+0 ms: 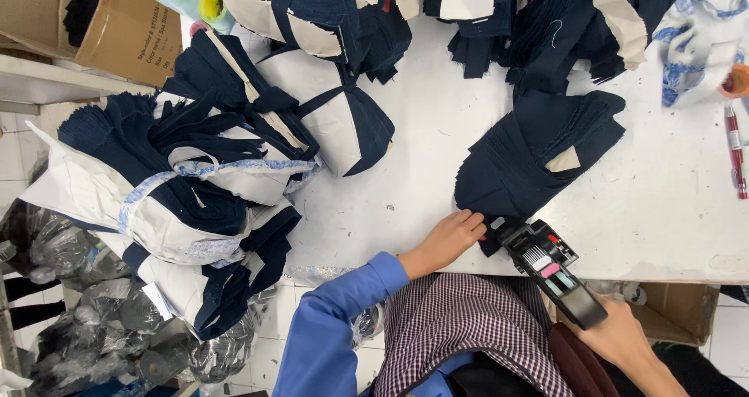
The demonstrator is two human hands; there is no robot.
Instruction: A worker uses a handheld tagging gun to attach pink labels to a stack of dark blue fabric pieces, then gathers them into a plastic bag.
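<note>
At the near edge of the white table (421, 131), the left hand (451, 237) lay with fingers curled down and pressed onto the lower corner of a fanned stack of dark navy fabric pieces (538, 155); it pinned the cloth rather than gripping it. Just to its right, the right hand (620, 334) was wrapped closed around the handle of a black label gun (546, 268), whose nose touched the same corner of the stack, right beside the left fingertips.

Fabric stack: many thin, dark blue cut pieces, layered and spread like a fan, edges stepped; one small beige tag or patch lay on top near the middle. It reached from the hands up and rightward across the table.

Label gun: black body, pale label window on top, red and pink parts.

Further out: tied bundles of navy and cream cloth (195, 170) to the left, more bundles along the far edge, a red pen (734, 151) at the right, a cardboard box (94, 22) far left.
</note>
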